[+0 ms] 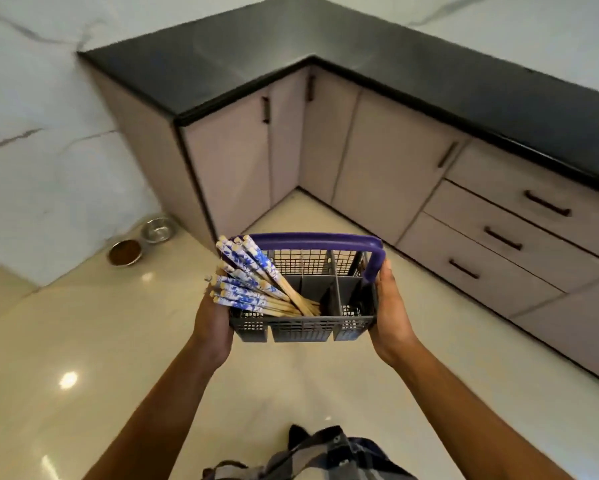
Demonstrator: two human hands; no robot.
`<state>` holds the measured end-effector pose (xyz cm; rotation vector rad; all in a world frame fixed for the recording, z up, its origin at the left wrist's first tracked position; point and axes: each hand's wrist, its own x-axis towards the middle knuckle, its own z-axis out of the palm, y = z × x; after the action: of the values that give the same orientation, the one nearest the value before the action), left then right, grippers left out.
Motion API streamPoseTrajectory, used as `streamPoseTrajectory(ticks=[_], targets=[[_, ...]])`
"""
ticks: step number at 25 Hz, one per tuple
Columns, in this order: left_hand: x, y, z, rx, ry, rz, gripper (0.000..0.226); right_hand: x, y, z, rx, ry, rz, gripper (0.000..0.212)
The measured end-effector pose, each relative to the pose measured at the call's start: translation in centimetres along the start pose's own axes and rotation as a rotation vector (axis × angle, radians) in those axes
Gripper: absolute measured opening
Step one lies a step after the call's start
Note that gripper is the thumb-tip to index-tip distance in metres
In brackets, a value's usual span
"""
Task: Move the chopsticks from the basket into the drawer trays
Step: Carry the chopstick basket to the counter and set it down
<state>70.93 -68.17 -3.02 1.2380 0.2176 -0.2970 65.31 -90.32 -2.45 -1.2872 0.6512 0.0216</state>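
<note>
- At 6 o'clock, nearest: checked shirt [325,455], grey and dark blue, partly cut off by the lower edge.
- Rising from 7 and 5 o'clock: two bare forearms, meeting at the centre.
- Left hand [212,329] pressed flat against the left end of the basket [301,329], fingers hidden behind it; gripping the basket from that side.
- Right hand [390,315] clasped on the right end, thumb up by the foot of the handle [312,239]; gripping the basket too.
- Held in the air over the floor [83,358], dead centre: grey plastic grid basket, split into compartments, purple handle arched over the far side.
- Chopsticks [253,285] bunched in the left compartments, leaning out towards 10 o'clock; plain wooden tips down inside, upper ends white with blue floral pattern, fanned past the rim.
- Middle and right compartments: contents unclear.
- At 9 o'clock on the glossy cream floor: two metal bowls [142,244], one with brown contents, beside a marble wall.
- At 3 o'clock: three closed drawers [499,240] with dark bar handles.
- At 12 o'clock, farthest: pale cabinets under a black L-shaped counter [256,39].
</note>
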Motion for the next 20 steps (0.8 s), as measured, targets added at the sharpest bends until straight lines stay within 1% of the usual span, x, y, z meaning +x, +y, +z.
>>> streamPoseTrajectory(ticks=[2, 3, 6, 7, 8, 10, 12, 15, 16, 17, 20], targets=[[2.9, -0.7, 5.8, 0.018, -0.129, -0.011, 0.019, 1.7, -1.7, -4.9, 0.073, 0.115, -0.013, 0.052], [4.2, -1.0, 8.7, 0.031, -0.199, -0.013, 0.018, 2.3, -2.5, -7.1, 0.107, 0.17, -0.025, 0.049], [7.6, -2.6, 16.4, 0.096, -0.389, -0.039, 0.02, 3.9, -4.2, -12.8, 0.197, 0.335, -0.043, 0.045], [8.5, -3.0, 18.5, 0.116, -0.438, -0.048, 0.025, 4.3, -4.6, -14.3, 0.213, 0.377, -0.048, 0.045], [9.7, -3.6, 21.1, 0.133, -0.498, -0.06, 0.028, 5.0, -5.2, -16.0, 0.23, 0.421, -0.058, 0.045], [12.4, -4.9, 25.9, 0.169, -0.594, -0.074, 0.02, 6.9, -6.5, -19.4, 0.28, 0.495, -0.083, 0.05], [15.3, -5.7, 31.0, 0.187, -0.68, -0.11, 0.025, 9.0, -8.2, -22.3, 0.318, 0.565, -0.101, 0.058], [19.5, -6.7, 37.9, 0.227, -0.749, -0.206, 0.024, 12.2, -10.9, -26.0, 0.365, 0.633, -0.111, 0.063], [21.2, -7.0, 40.4, 0.248, -0.784, -0.225, 0.028, 13.4, -12.0, -27.3, 0.366, 0.65, -0.128, 0.063], [22.7, -7.1, 43.0, 0.251, -0.815, -0.241, 0.032, 14.8, -13.2, -28.5, 0.365, 0.668, -0.144, 0.062], [26.7, -7.2, 49.8, 0.246, -0.857, -0.243, 0.033, 18.8, -16.9, -32.5, 0.396, 0.727, -0.165, 0.057]])
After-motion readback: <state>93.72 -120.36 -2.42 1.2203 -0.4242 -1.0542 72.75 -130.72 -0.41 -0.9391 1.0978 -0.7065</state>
